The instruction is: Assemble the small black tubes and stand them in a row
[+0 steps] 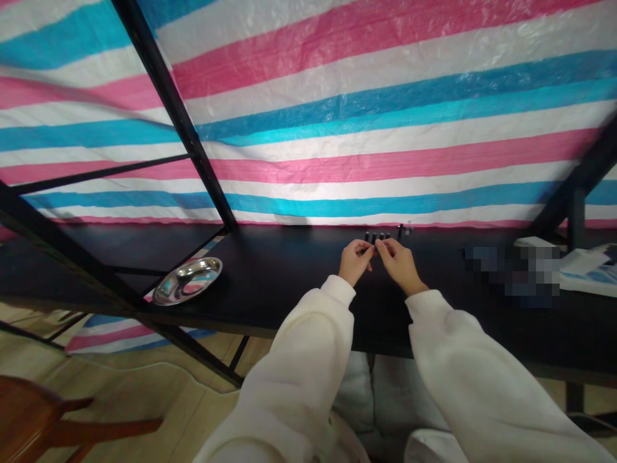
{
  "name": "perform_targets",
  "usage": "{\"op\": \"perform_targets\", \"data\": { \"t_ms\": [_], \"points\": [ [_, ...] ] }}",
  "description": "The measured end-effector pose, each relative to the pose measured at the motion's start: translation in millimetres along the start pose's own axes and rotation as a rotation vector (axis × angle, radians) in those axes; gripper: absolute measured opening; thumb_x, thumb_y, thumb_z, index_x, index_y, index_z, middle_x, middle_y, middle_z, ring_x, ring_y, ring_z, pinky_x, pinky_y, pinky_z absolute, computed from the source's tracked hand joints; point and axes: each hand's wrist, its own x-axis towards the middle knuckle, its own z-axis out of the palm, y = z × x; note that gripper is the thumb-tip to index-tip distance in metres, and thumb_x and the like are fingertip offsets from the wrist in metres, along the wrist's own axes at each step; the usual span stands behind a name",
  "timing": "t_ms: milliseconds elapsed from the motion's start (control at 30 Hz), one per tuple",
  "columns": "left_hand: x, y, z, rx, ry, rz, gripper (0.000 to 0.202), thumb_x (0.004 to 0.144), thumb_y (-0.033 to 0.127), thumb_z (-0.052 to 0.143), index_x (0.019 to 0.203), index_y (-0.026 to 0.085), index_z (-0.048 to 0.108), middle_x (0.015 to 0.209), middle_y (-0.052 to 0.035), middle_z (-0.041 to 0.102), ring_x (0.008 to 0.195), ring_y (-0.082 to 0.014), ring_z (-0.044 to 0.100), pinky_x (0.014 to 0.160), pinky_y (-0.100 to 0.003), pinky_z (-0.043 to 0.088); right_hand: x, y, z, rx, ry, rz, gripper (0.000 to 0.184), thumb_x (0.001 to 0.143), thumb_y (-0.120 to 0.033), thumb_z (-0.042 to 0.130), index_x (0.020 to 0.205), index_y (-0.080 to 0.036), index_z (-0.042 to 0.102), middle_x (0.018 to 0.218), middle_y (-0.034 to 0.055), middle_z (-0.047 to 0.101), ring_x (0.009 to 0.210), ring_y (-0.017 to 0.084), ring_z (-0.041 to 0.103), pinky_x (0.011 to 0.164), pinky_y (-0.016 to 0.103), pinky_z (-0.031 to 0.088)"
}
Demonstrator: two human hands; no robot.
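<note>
My left hand (355, 260) and my right hand (398, 262) meet over the black table, fingertips pinched together around a small dark piece, too small to name. Just beyond my fingers, several short black cylinders (374, 236) stand upright in a row, partly hidden by my hands. A little to their right, near the back edge, is a small cluster of dark and shiny metal parts (405, 229), whose kind I cannot make out.
A shiny oval metal dish (187, 281) lies at the left of the black table (270, 270). Black metal bars (193, 145) rise beside it. White items (590, 270) and a blurred patch are at the right. Behind hangs a striped sheet (361, 154). A wooden chair (29, 418) stands lower left.
</note>
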Motion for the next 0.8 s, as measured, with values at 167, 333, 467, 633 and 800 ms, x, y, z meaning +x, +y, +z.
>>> {"op": "perform_targets", "data": {
  "t_ms": [167, 333, 467, 633, 800],
  "points": [
    [-1.7, 8.6, -2.2, -0.17, -0.096, -0.091, 0.028, 0.07, 0.034, 0.06, 0.084, 0.012, 0.054, 0.07, -0.0014, 0.062, 0.034, -0.0039, 0.046, 0.032, -0.017, 0.025, 0.5, 2.5, -2.3, -0.103, -0.049, 0.046, 0.047, 0.086, -0.05, 0.025, 0.076, -0.019, 0.059, 0.061, 0.0039, 0.058, 0.059, 0.017, 0.053, 0.054, 0.025, 0.032],
    [-3.8, 12.7, -2.5, -0.19, -0.135, -0.118, 0.031, 0.068, 0.035, 0.062, 0.086, 0.011, 0.058, 0.07, -0.0014, 0.062, 0.036, -0.003, 0.045, 0.034, -0.018, 0.027, -1.4, -0.2, -1.4, -0.158, -0.087, 0.037, 0.046, 0.088, -0.047, 0.022, 0.075, -0.02, 0.058, 0.063, 0.0035, 0.059, 0.057, 0.016, 0.053, 0.054, 0.024, 0.032],
    [-3.3, 12.1, -2.6, -0.217, -0.156, -0.137, 0.032, 0.066, 0.034, 0.063, 0.087, 0.01, 0.059, 0.069, -0.001, 0.061, 0.036, -0.0033, 0.046, 0.034, -0.018, 0.027, -1.5, -0.9, -1.7, -0.177, -0.091, 0.023, 0.047, 0.089, -0.045, 0.021, 0.078, -0.02, 0.058, 0.065, 0.0043, 0.061, 0.06, 0.017, 0.056, 0.055, 0.025, 0.033],
    [-3.1, 10.4, -1.0, -0.198, -0.167, -0.13, 0.029, 0.067, 0.03, 0.063, 0.086, 0.01, 0.058, 0.063, 0.0004, 0.059, 0.033, -0.0031, 0.044, 0.033, -0.018, 0.026, -1.7, -0.7, -0.9, -0.295, -0.104, 0.034, 0.046, 0.09, -0.042, 0.019, 0.083, -0.019, 0.058, 0.071, 0.0068, 0.064, 0.06, 0.017, 0.057, 0.053, 0.025, 0.029],
    [-3.6, 10.3, 0.7, -0.141, -0.151, -0.112, 0.027, 0.065, 0.026, 0.065, 0.084, 0.009, 0.058, 0.05, 0.0056, 0.05, 0.032, -0.0036, 0.042, 0.032, -0.017, 0.026, -3.0, 0.1, -0.6, -0.405, -0.077, -0.059, 0.044, 0.091, -0.039, 0.019, 0.087, -0.017, 0.057, 0.072, 0.0076, 0.063, 0.062, 0.017, 0.056, 0.053, 0.025, 0.028]
  ]
}}
